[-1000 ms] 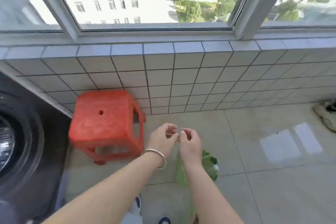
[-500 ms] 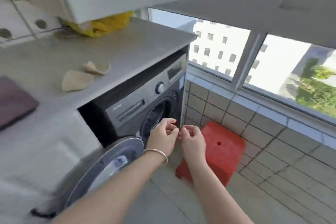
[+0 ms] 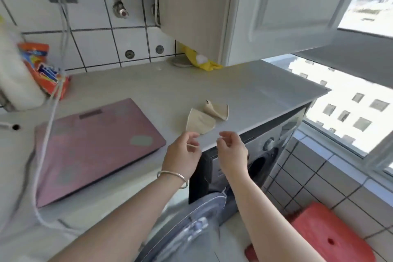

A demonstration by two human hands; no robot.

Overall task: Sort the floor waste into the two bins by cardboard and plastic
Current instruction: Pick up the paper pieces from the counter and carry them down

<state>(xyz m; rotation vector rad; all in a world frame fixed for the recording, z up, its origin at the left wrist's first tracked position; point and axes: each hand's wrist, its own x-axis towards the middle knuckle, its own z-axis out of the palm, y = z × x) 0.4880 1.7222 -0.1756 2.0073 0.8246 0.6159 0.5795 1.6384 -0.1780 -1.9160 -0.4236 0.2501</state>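
Observation:
Neither bins nor floor waste are in view. My left hand (image 3: 182,155), with a metal bangle on its wrist, is raised at the front edge of a grey countertop (image 3: 244,89) and pinches a thin pale strand (image 3: 192,146) between thumb and fingers. My right hand (image 3: 232,151) hovers a short way to its right with fingers loosely curled, and I see nothing plainly held in it. Two beige curled scraps (image 3: 201,121) lie on the countertop just beyond my hands.
A pink flat scale (image 3: 91,147) lies on the counter at left, with a white cable (image 3: 44,144) hanging across it and an orange packet (image 3: 44,70) behind. Below are a washing machine (image 3: 265,155) with its door (image 3: 191,225) open and a red stool (image 3: 325,238). A wall cabinet (image 3: 265,6) hangs overhead.
My view swung left and up from the floor and stool to the countertop. My hands, which pinched together at one spot, have parted. The green bag seen below them has left the view.

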